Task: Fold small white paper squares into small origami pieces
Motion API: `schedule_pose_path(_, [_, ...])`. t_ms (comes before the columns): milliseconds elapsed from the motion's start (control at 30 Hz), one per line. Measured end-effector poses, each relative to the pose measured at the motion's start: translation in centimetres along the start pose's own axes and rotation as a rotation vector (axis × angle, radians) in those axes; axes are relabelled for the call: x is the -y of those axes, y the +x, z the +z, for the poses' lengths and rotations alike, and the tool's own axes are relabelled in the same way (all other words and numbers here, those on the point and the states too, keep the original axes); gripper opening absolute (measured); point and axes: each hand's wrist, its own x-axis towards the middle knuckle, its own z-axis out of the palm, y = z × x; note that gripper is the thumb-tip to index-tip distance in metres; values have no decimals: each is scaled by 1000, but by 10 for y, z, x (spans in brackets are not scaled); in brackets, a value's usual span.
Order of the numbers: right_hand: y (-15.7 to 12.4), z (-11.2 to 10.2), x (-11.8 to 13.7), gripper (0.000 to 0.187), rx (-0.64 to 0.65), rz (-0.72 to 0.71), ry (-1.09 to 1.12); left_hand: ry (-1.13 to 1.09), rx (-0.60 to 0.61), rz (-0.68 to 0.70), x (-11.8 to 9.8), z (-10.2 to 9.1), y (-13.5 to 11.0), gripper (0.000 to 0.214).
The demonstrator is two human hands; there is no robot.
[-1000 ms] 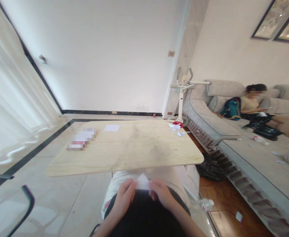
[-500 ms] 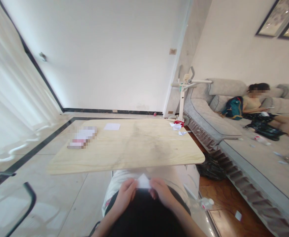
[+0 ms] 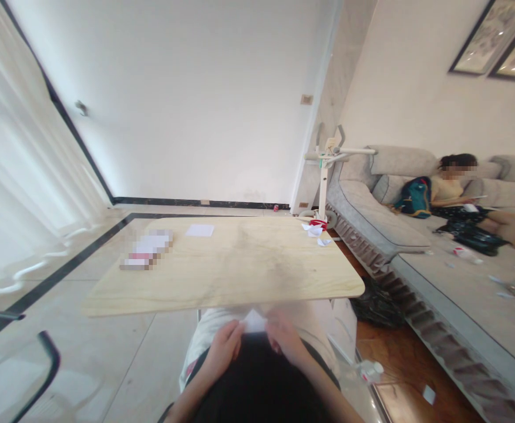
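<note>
Over my lap, just below the near edge of the light wooden table (image 3: pixel 222 270), both hands pinch a small piece of white folded paper (image 3: pixel 254 322). My left hand (image 3: pixel 223 346) grips its left side with curled fingers. My right hand (image 3: pixel 283 339) grips its right side, fingers closed as well. Dark hair at the bottom of the view hides part of both wrists.
On the table lie a white sheet (image 3: pixel 199 230), a blurred packet (image 3: pixel 146 249) and crumpled paper scraps (image 3: pixel 314 228) at the far right corner. A grey sofa (image 3: pixel 416 247) with a seated person (image 3: pixel 460 188) runs along the right. A black chair frame (image 3: pixel 41 364) stands at the left.
The paper and both hands have shifted slightly up toward the table edge. The hold on the paper stays the same.
</note>
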Motion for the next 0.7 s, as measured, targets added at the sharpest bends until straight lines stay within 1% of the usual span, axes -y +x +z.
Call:
schedule_pose_path(67, [0, -1, 1, 45, 32, -8, -47, 15, 6, -9, 0, 1, 1, 44])
schedule_pose_path(133, [0, -2, 1, 37, 40, -11, -86, 24, 16, -12, 0, 1, 2, 44])
schedule_pose_path(367, [3, -5, -3, 35, 8, -9, -159, 32, -1, -10, -2, 2, 1, 43])
schedule_pose_path(533, [0, -3, 2, 29, -3, -7, -178, 6, -7, -31, -10, 0, -4, 40])
schedule_pose_path(600, [-3, -1, 7, 28, -1, -30, -186, -16, -13, -41, -14, -1, -7, 40])
schedule_pose_path(700, [-7, 5, 18, 29, -14, -112, -180, -54, -18, -29, -25, -1, -10, 41])
